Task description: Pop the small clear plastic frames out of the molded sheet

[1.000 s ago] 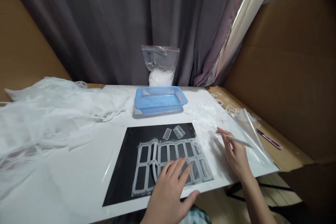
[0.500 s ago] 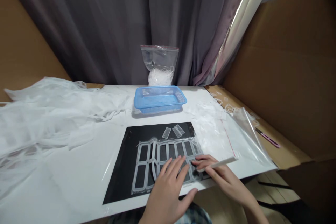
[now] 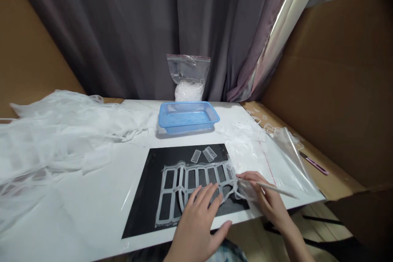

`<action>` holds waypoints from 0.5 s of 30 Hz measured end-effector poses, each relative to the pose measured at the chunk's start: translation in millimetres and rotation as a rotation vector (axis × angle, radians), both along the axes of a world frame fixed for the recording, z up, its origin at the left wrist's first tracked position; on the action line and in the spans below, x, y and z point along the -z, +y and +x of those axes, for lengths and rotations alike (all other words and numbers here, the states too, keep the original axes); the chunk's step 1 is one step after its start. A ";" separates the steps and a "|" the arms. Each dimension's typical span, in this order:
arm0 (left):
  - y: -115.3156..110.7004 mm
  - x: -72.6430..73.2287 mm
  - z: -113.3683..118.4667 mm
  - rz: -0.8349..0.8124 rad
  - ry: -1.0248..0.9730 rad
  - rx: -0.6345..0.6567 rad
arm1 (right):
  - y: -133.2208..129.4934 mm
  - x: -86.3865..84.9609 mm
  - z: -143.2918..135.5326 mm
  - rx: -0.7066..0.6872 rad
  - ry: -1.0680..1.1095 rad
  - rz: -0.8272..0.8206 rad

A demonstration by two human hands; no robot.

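Observation:
A translucent sheet with rows of rectangular openings [image 3: 173, 191] lies on a black mat [image 3: 139, 200]. My left hand [image 3: 199, 221] rests flat on the sheet, fingers spread. At the sheet's right end, my right hand [image 3: 265, 196] is closed round a thin white stick-like tool [image 3: 284, 192]. Its fingertips also pinch the sheet's edge, and that end is lifted and bent. Small clear rectangular pieces [image 3: 209, 154] lie on the mat above the sheet.
Behind the mat stands a blue basket [image 3: 188, 126], with a zip bag of white pieces [image 3: 188, 90] behind it. White translucent sheets [image 3: 61, 131] are heaped at the left. A plastic bag [image 3: 294, 172] and a pink-handled cutter [image 3: 316, 166] are at the right.
My right hand has moved right, pulling the sheet's right end up and away from the mat. The tool in it now points further right. My left hand has stayed in place.

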State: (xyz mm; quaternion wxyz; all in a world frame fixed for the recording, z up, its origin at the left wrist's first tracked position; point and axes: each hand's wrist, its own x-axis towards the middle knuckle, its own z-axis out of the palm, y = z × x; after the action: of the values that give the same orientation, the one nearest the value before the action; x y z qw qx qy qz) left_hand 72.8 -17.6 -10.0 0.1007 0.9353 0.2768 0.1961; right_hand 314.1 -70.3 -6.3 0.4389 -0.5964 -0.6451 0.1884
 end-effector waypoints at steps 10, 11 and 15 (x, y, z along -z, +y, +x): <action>-0.2 3.0 -1.0 0.077 -0.007 0.022 | 14.9 2.4 33.3 0.308 -0.136 0.184; -0.1 0.9 -0.8 0.070 -0.019 0.018 | 15.6 2.2 37.3 0.350 -0.124 0.202; -1.6 -20.2 -10.6 -0.043 -0.267 0.010 | 19.4 2.9 40.7 0.410 -0.059 0.249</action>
State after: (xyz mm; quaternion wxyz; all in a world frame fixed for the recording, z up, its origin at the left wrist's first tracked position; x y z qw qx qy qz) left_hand 62.2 -19.2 10.1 0.1577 0.8999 0.2604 0.3124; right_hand 354.8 -50.9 -9.2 0.5192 -0.6614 -0.5413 -0.0034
